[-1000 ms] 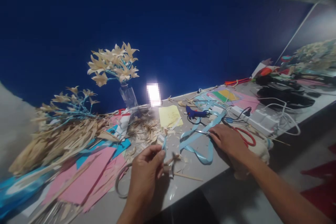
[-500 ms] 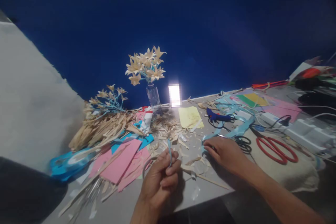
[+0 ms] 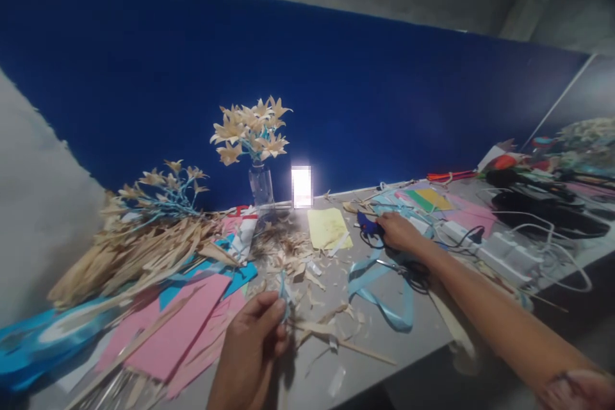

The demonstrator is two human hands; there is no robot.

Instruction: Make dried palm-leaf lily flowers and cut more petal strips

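Observation:
My left hand [image 3: 252,346] is near the table's front edge, fingers pinched on a short strip of light blue ribbon [image 3: 283,288] that sticks up between thumb and forefinger. My right hand [image 3: 401,232] is stretched out across the table and closed over the handle of a dark blue glue gun [image 3: 368,224]. A long loop of light blue ribbon [image 3: 379,298] lies on the grey table [image 3: 365,371] under my right forearm, next to black-handled scissors [image 3: 413,269]. Dried leaf scraps [image 3: 293,256] lie between the two hands.
A small glass vase of cream leaf flowers [image 3: 252,131] stands at the blue backboard. A pile of dried leaves and blue-stemmed flowers [image 3: 139,237] fills the left. Pink paper sheets [image 3: 177,327], a yellow sheet [image 3: 327,227], a white power strip with cables [image 3: 504,250] surround the hands.
My right hand left the ribbon near the scissors and reached farther back onto the blue glue gun. My left hand kept its pinch on the ribbon strip. The camera view swung.

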